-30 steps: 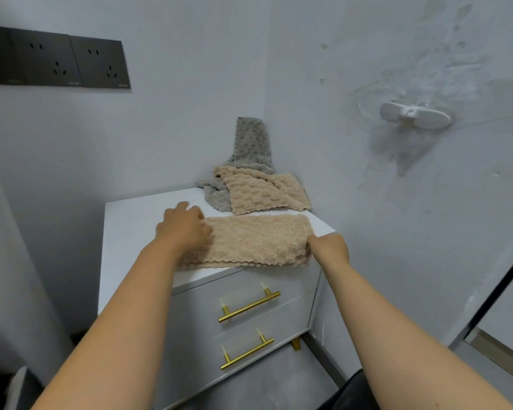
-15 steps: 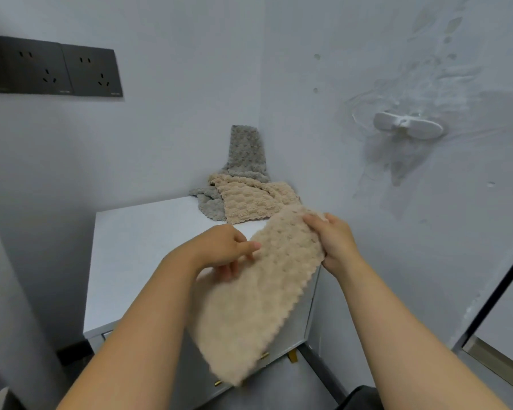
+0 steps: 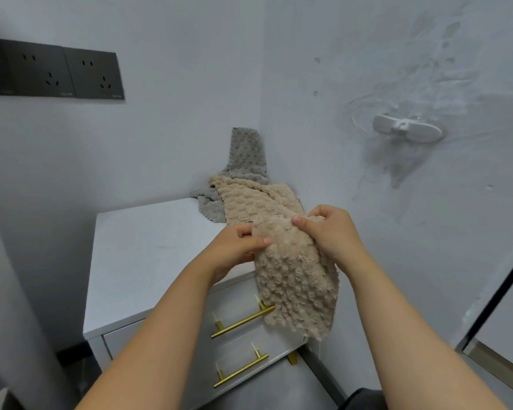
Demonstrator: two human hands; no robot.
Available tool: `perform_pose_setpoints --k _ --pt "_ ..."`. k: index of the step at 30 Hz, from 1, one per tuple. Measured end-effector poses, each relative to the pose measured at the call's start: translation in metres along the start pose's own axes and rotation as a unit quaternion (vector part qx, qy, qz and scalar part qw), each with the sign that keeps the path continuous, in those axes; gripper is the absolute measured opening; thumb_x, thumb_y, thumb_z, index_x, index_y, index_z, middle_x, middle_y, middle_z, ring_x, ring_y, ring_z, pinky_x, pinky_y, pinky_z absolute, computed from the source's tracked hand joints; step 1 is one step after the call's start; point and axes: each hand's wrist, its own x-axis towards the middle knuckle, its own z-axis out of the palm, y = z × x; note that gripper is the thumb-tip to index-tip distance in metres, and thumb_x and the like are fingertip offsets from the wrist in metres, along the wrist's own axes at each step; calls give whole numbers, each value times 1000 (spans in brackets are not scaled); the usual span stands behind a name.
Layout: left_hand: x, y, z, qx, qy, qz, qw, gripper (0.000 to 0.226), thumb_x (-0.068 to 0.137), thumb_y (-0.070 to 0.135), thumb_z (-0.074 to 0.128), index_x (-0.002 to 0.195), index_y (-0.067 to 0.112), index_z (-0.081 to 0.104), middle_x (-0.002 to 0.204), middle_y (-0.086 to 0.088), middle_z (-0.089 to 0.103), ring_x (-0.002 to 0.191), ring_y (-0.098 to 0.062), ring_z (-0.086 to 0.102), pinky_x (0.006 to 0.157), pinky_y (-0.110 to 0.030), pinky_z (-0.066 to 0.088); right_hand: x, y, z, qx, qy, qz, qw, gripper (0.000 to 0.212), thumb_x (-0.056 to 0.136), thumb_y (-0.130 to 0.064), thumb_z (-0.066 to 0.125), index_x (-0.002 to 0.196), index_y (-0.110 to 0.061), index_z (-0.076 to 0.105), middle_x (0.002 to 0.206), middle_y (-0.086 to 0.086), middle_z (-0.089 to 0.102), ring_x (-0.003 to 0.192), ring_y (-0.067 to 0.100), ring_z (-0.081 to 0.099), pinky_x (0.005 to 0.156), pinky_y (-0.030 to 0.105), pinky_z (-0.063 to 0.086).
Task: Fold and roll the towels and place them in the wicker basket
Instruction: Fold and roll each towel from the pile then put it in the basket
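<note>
A folded beige bubble-textured towel [image 3: 296, 279] hangs in the air over the front right of the white cabinet top [image 3: 148, 250]. My left hand [image 3: 234, 247] pinches its upper left edge and my right hand [image 3: 329, 235] pinches its upper right edge, the two hands close together. Behind them, in the back corner, a second beige towel [image 3: 249, 202] lies crumpled on a grey towel [image 3: 246, 155] that leans up the wall. No wicker basket is in view.
The cabinet has two drawers with gold bar handles [image 3: 240, 322]. Walls close in behind and to the right. A white plastic hook [image 3: 406, 132] sticks out of the right wall. Dark wall sockets [image 3: 51, 73] sit at the upper left.
The beige towel lay flat on the cabinet a second ago. Both hands lifted it, and they have since drawn together at its top so that it hangs narrower.
</note>
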Motion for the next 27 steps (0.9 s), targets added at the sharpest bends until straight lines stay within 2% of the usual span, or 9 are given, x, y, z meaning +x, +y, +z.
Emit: perform_pose_setpoints --k 3,6,9,11,14,18,21,23,27 --pt "1 1 3 14 43 7 999 26 90 16 63 111 0 62 97 -17 70 79 -19 67 66 -28 53 3 6 -1 -64 47 9 997 39 75 -41 77 67 -13 51 64 -1 54 61 15 50 54 26 36" --pt "4 -1 4 43 103 18 994 26 91 27 61 105 4 61 101 -14 71 88 -27 68 75 -38 52 3 10 -2 139 45 105 984 38 81 -46 69 71 -11 60 68 2 64 67 21 60 58 30 47" --pt "4 -1 4 43 149 20 988 16 94 34 56 105 23 62 106 -2 68 94 -23 67 72 -37 54 3 19 -8 428 -91 279 855 59 86 -55 57 103 1 68 101 16 71 97 30 67 84 44 53" --pt "4 0 3 40 165 15 985 32 92 39 56 120 21 58 119 -4 63 102 -24 64 81 -40 55 1 27 -8 453 -165 325 814 71 82 -60 54 109 5 68 114 22 67 100 34 67 84 49 54" --pt "5 3 5 -15 180 -8 984 45 92 34 56 133 16 50 130 -8 58 112 -25 60 95 -48 50 -2 31 -5 405 -212 299 838 51 81 -37 60 120 -3 62 116 17 67 97 28 69 81 44 56" --pt "3 17 6 -106 138 -59 983 41 97 21 54 135 8 48 117 -11 66 95 -22 69 76 -34 58 5 22 -4 391 -163 205 882 23 88 -8 57 109 1 62 90 13 73 78 20 72 67 31 60" --pt "-6 39 2 -173 70 -85 979 24 97 13 53 117 3 60 93 -10 73 75 -17 72 61 -27 59 10 10 -7 406 -167 157 884 26 84 -7 58 108 4 62 98 18 71 83 24 71 71 34 60" --pt "-8 46 -7 -197 46 -82 976 20 95 10 55 111 1 63 95 -13 72 79 -19 70 65 -28 60 12 7 -3 349 -170 161 907 23 86 -4 60 106 5 63 94 19 71 78 23 71 67 34 60" --pt "-6 31 -32 20 135 -106 985 17 86 10 68 103 7 65 89 -7 70 74 -17 66 55 -24 54 22 24 27 134 -127 160 970 16 84 -7 69 92 7 65 82 15 70 67 21 67 68 34 56"
